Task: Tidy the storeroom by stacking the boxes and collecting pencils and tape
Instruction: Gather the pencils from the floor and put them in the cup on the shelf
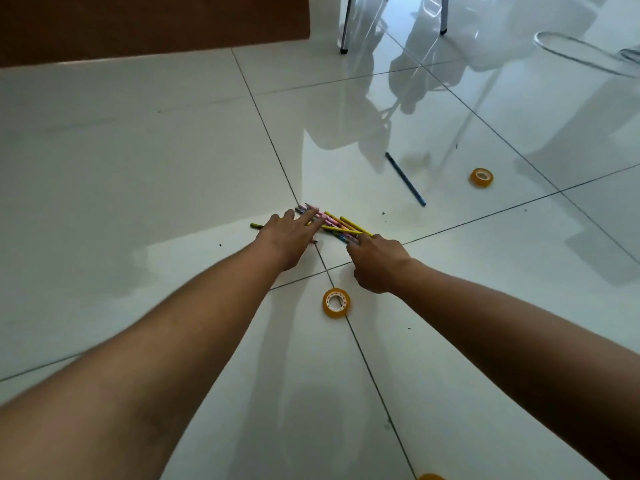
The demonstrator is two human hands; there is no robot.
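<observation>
Both hands are reaching down to a small pile of pencils [337,226] lying on the white tiled floor [138,174]. The left hand [289,237] is lying flat over the left end of the pile, its fingers straight and spread, the fingertips resting on the pencils. The right hand [375,263] is sitting at the right end of the pile, knuckles up and fingers bent downward so that their tips are touching the pencil ends; whether they are actually pinching a pencil cannot be told, since the back of the hand is hiding them. The two hands are apart, with the pile lying between them.

One green pencil [257,225] is poking out to the left from under the left hand. A blue pencil [405,179] is lying alone farther off, well apart from the pile. A roll of yellow tape [336,302] is lying on a tile joint just below the right hand, near it but not touching. A second roll [481,177] is lying beyond the blue pencil, to its right. The edge of a third roll [430,476] is showing at the bottom of the view.

Chair legs [344,27] are standing at the top, beside a brown panel [152,24].
</observation>
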